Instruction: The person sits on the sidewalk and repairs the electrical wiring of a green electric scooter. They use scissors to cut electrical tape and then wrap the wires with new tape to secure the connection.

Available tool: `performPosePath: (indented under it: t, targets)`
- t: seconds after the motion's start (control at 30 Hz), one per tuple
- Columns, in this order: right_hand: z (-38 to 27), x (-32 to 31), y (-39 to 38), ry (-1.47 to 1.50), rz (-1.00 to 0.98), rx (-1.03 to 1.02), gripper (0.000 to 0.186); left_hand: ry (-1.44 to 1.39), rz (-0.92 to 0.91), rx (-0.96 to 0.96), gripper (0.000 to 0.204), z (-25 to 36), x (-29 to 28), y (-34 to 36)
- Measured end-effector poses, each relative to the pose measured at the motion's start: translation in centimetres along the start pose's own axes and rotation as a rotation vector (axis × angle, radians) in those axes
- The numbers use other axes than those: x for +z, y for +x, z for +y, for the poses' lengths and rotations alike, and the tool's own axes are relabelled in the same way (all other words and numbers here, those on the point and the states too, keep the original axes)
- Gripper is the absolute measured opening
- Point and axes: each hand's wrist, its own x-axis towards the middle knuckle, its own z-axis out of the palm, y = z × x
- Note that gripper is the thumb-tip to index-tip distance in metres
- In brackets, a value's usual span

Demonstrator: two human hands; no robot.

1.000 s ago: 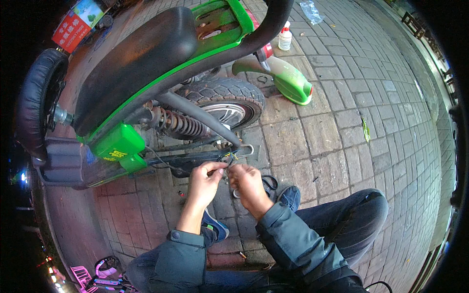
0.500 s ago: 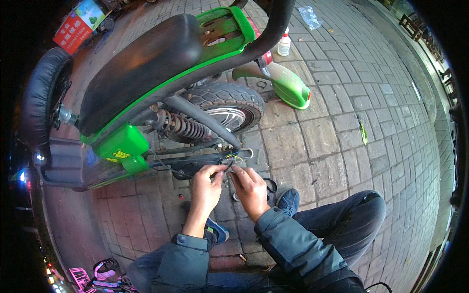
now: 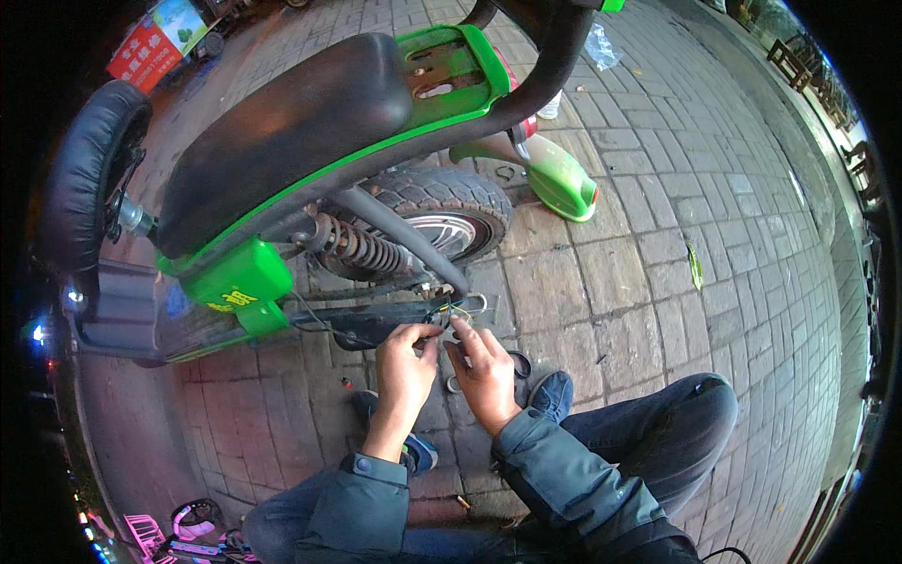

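Note:
Thin wires [image 3: 450, 308], some yellow and some dark, stick out at the rear end of a green and black electric scooter's [image 3: 272, 122] frame. My left hand [image 3: 402, 374] is closed, its thumb and forefinger pinching a dark wire. Just to its right, my right hand [image 3: 483, 374] pinches at the same wires, its forefinger pointing up along them. The exact spot between the fingertips is too small to make out. Right behind the wires are the scooter's rear wheel [image 3: 451, 230] and a coil shock absorber [image 3: 362, 249].
A green mudguard [image 3: 561, 179] hangs behind the wheel, partly hiding a white bottle [image 3: 551, 105]. Beside my right hand, a black ring [image 3: 520, 364] lies on the paving [image 3: 639, 282]. A clear plastic bag [image 3: 601, 47] lies farther off; a pink vehicle [image 3: 178, 536] stands at the lower left.
My right forefinger has straightened upward along the wires, and its thumb sits lower. The left hand keeps its pinch. The whole view has shifted slightly.

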Motion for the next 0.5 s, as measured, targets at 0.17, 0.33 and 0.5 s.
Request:
performPosePath:
  t: [0.17,0.33,0.5]
  targets:
    - [0.3,1.0,0.7,0.172,-0.046,0.230,0.016,0.032,0.006,-0.016,0.013,0.1,0.1,-0.1]
    - [1.2,1.3,1.5,1.797,-0.195,1.416,0.023,0.107,0.045,0.018,0.012,0.4,0.2,0.0]
    - [0.4,0.4,0.2,0.229,-0.037,0.252,0.032,0.045,0.070,-0.003,0.010,0.7,0.2,-0.2]
